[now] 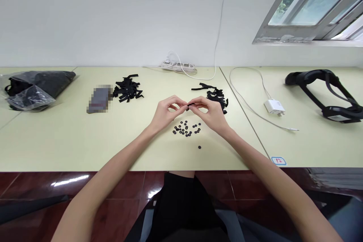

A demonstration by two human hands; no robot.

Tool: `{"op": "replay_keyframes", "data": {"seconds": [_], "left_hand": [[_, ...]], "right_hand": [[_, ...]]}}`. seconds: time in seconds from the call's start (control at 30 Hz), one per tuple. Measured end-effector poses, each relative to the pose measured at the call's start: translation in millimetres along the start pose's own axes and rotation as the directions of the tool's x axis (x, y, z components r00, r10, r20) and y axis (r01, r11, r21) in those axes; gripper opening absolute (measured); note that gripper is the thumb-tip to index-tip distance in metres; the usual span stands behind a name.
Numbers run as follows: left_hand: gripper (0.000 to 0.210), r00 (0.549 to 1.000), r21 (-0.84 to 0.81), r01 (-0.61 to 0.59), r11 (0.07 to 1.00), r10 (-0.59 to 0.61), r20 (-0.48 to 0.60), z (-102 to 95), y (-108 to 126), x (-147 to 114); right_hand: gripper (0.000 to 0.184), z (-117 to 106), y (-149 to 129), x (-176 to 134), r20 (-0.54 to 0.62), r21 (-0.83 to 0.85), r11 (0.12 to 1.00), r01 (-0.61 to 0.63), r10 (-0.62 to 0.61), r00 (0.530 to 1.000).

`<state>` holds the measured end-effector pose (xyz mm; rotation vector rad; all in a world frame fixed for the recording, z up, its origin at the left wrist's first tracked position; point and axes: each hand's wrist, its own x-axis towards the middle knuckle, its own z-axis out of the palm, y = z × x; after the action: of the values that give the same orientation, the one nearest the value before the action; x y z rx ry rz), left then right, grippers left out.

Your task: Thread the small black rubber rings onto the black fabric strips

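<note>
My left hand (168, 112) and my right hand (210, 114) meet above the table, fingertips pinched together. Between them is a short black fabric strip (191, 104), mostly covered by the fingers. Just below the hands lies a loose group of small black round discs (186, 128), some with pale centres. One single disc (199, 147) sits apart, closer to the table's front edge. Partly behind my right hand is a pile of black strips (218, 96). A second pile of black strips (126, 89) lies to the left, farther back.
A pixelated grey item (99, 99) lies beside the left pile. At far left is a clear plastic bag (36, 90) with black material. A power strip (178, 67) rests by the wall. To the right are a white charger (274, 106) with cable and a black headset (326, 94).
</note>
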<state>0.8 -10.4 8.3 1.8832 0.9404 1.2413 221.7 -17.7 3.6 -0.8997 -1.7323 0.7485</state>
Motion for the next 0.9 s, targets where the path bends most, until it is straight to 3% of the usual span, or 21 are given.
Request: {"op": "replay_keyframes", "data": {"seconds": [0.2, 0.43, 0.57, 0.63, 0.7, 0.77, 0.83, 0.9], "left_hand": [[0.025, 0.996, 0.074, -0.082, 0.994, 0.084, -0.024, -0.2, 0.6, -0.5], [0.015, 0.968, 0.216, -0.236, 0.948, 0.249, -0.038, 0.3, -2.5, -2.4], [0.018, 0.941, 0.262, -0.308, 0.915, 0.333, -0.055, 2.2, -1.6, -3.9], [0.022, 0.955, 0.220, -0.258, 0.941, 0.283, -0.091, 1.7, 1.8, -3.8], [0.028, 0.984, 0.125, -0.137, 0.983, 0.149, -0.094, 0.7, 6.8, -3.0], [0.035, 1.000, -0.013, 0.025, 1.000, -0.025, -0.004, 0.3, 11.8, -1.8], [0.040, 0.981, -0.143, 0.176, 0.974, -0.161, 0.107, 1.1, 15.2, -0.6], [0.042, 0.959, -0.227, 0.271, 0.935, -0.242, 0.148, 2.8, 15.9, 0.1]], "right_hand": [[0.028, 1.7, 6.5, -1.1, -0.041, -0.123, 0.991, 0.050, -0.056, 0.998], [0.016, 1.0, 5.5, -2.4, -0.002, -0.184, 0.967, 0.177, -0.180, 0.984], [0.016, -0.7, 6.4, -3.1, -0.015, -0.259, 0.921, 0.292, -0.306, 0.952], [0.019, -3.8, 8.2, -1.6, -0.018, -0.294, 0.890, 0.349, -0.370, 0.929], [0.022, -8.2, 11.2, 0.9, -0.020, -0.324, 0.859, 0.397, -0.426, 0.904], [0.022, -12.8, 15.1, 3.5, -0.016, -0.352, 0.829, 0.434, -0.469, 0.883], [0.022, -16.4, 19.0, 4.9, 0.009, -0.375, 0.813, 0.445, -0.477, 0.879], [0.024, -18.6, 22.1, 5.0, 0.049, -0.387, 0.814, 0.433, -0.450, 0.892]]}}
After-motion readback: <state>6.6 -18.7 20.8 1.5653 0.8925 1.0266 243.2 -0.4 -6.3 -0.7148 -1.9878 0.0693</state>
